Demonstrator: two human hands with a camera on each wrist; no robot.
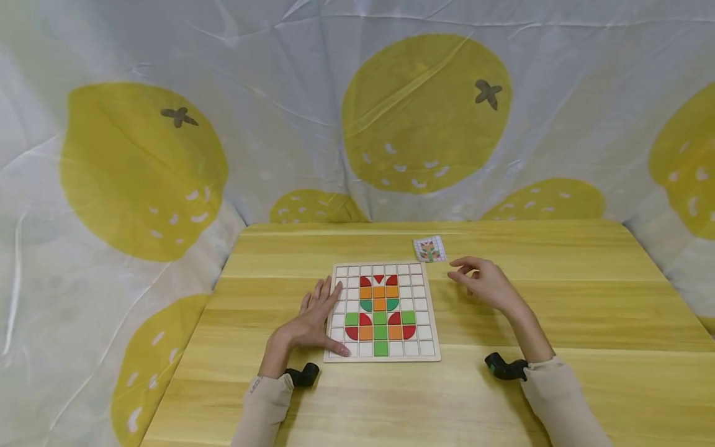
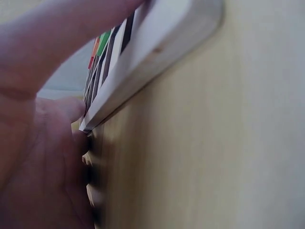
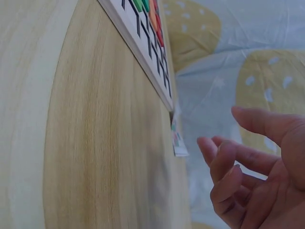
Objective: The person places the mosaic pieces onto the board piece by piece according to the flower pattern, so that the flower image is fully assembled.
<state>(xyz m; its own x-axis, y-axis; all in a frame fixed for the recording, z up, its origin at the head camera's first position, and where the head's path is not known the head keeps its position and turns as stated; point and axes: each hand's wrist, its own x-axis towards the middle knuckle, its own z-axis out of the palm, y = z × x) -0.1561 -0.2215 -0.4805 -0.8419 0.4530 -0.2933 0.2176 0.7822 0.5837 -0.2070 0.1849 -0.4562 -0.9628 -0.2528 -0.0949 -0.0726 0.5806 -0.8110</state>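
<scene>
A square wooden mosaic board (image 1: 438, 341) lies on the table, its grid filled with white squares and a flower pattern of red, orange and green tiles (image 1: 380, 318). My left hand (image 1: 309, 323) rests at the board's left side with fingers spread, the thumb on the near left corner and the index finger on the left edge. In the left wrist view, the thumb reaches over the board's pale rim (image 2: 138, 67). To the right of the board, my right hand (image 1: 485, 283) is raised above the table, fingers loosely bent and holding nothing. Near its fingertips lies a small pattern card (image 1: 429, 249).
The wooden table (image 1: 586, 298) extends to both sides of the board. Behind it hangs a pale cloth (image 1: 290, 124) printed with yellow lemons. A black wrist mount sticks out by the left sleeve (image 1: 267, 403) and another by the right sleeve (image 1: 564, 403).
</scene>
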